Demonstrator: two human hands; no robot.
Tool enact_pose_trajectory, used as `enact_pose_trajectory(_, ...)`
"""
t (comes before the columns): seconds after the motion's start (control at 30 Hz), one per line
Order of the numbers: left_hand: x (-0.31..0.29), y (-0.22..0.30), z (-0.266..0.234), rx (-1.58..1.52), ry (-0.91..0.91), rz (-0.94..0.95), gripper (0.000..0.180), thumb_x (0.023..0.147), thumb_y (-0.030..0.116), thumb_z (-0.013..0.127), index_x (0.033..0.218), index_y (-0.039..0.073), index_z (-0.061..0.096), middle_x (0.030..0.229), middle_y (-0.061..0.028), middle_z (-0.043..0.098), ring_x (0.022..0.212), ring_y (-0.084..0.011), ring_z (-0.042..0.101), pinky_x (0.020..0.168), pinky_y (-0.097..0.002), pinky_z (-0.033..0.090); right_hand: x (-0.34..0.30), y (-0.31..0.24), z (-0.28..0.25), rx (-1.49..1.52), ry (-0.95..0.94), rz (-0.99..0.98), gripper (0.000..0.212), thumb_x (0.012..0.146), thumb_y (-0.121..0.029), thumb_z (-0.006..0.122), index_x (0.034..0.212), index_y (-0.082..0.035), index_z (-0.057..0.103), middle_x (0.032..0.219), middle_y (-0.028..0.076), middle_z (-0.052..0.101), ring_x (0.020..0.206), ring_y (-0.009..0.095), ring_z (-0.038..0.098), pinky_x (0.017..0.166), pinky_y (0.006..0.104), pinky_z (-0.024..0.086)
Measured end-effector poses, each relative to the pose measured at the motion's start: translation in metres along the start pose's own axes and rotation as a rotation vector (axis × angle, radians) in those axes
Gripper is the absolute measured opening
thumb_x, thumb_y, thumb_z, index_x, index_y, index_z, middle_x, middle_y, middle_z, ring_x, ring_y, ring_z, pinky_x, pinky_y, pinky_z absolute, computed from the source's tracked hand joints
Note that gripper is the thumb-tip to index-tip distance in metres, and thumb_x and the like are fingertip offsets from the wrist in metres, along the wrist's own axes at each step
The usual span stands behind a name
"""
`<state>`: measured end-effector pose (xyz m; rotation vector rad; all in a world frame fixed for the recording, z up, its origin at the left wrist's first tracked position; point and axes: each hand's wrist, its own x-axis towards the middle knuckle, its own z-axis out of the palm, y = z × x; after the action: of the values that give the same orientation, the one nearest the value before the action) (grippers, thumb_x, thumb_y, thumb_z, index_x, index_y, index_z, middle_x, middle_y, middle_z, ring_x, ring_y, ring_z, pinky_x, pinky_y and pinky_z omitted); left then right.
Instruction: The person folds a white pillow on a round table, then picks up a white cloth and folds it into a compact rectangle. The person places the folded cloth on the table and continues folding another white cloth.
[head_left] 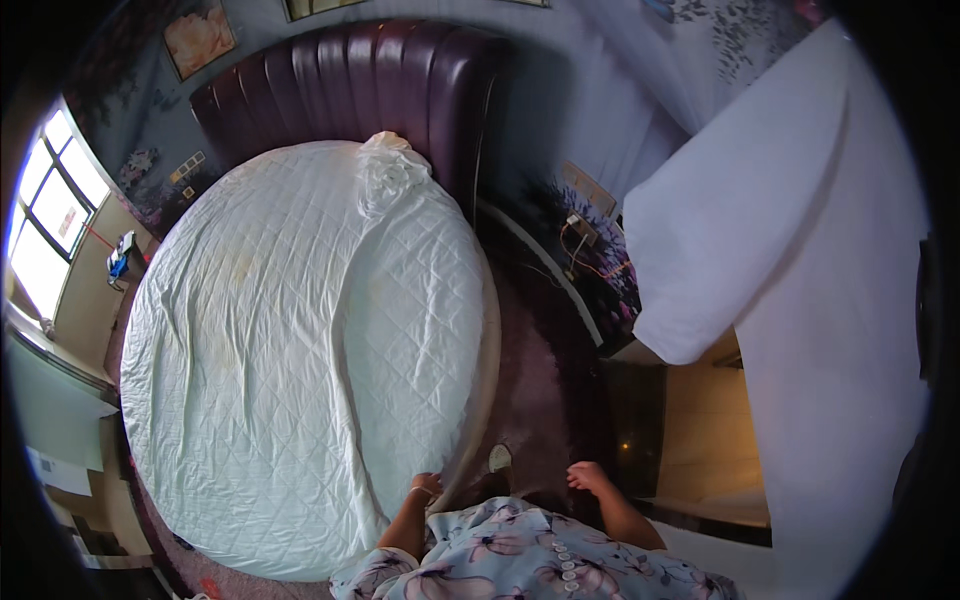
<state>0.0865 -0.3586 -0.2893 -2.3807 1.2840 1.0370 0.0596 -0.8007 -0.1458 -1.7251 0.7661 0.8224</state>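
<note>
A white quilted cover (260, 300) lies wrinkled over the round bed (489, 350), a long raised fold running down it toward the near rim. At the end by the purple headboard (440, 80), right of centre, white cloth (390, 180) is gathered in a bunch. The left hand (427, 484) is at the bed's near right rim, beside the cover's edge; its fingers are drawn in, but whether they pinch the cloth cannot be told. The right hand (587, 477) is over the floor, apart from the bed's right rim, its fingers curled, how tightly unclear. A notice (68, 221) on the window (72, 180) bears reddish marks too small to read.
</note>
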Motion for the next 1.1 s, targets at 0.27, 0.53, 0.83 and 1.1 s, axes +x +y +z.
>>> enact_pose_trajectory(0.27, 0.044, -0.076, -0.197, -2.242, 0.623, -0.628, 0.032, 0.086, 0.03, 0.057, 0.105, 0.005, 0.054, 0.081, -0.0093, 0.063, 0.062, -0.0206, 0.061, 0.051, -0.0341, 0.048, 0.071, -0.072, -0.102, 0.225, 0.082, 0.083, 0.02, 0.085, -0.023, 0.055, 0.097, -0.008, 0.058, 0.082, 0.008, 0.065, 0.063, 0.018, 0.062, 0.053, 0.0309, 0.049)
enact_pose_trajectory(0.53, 0.077, -0.104, -0.21, -2.352, 0.562, -1.06, 0.031, 0.086, 0.031, 0.052, 0.107, 0.007, 0.052, 0.088, -0.0136, 0.063, 0.069, -0.0278, 0.063, 0.055, -0.0391, 0.049, 0.233, -0.229, -0.157, -0.159, -0.101, -0.015, 0.019, 0.086, -0.022, 0.052, 0.091, -0.005, 0.059, 0.079, 0.008, 0.064, 0.06, 0.016, 0.061, 0.048, 0.0279, 0.047)
enact_pose_trajectory(0.83, 0.129, -0.089, -0.261, -2.72, 0.87, -1.143, 0.021, 0.085, 0.025, 0.056, 0.096, 0.007, 0.056, 0.077, -0.0132, 0.062, 0.063, -0.0285, 0.062, 0.051, -0.0378, 0.049, 0.364, -0.525, -0.151, -0.378, -0.164, -0.305, 0.02, 0.087, -0.021, 0.05, 0.09, -0.004, 0.059, 0.075, 0.006, 0.063, 0.056, 0.015, 0.061, 0.046, 0.0263, 0.047)
enact_pose_trajectory(1.1, 0.143, -0.141, -0.284, -2.645, 0.896, -1.215, 0.025, 0.086, 0.027, 0.055, 0.099, 0.006, 0.055, 0.085, -0.0144, 0.063, 0.067, -0.0282, 0.063, 0.054, -0.0379, 0.048, 0.416, -0.679, -0.03, -0.356, -0.371, -0.538, 0.021, 0.085, -0.024, 0.059, 0.095, -0.006, 0.059, 0.076, 0.003, 0.06, 0.059, 0.011, 0.059, 0.049, 0.0238, 0.045)
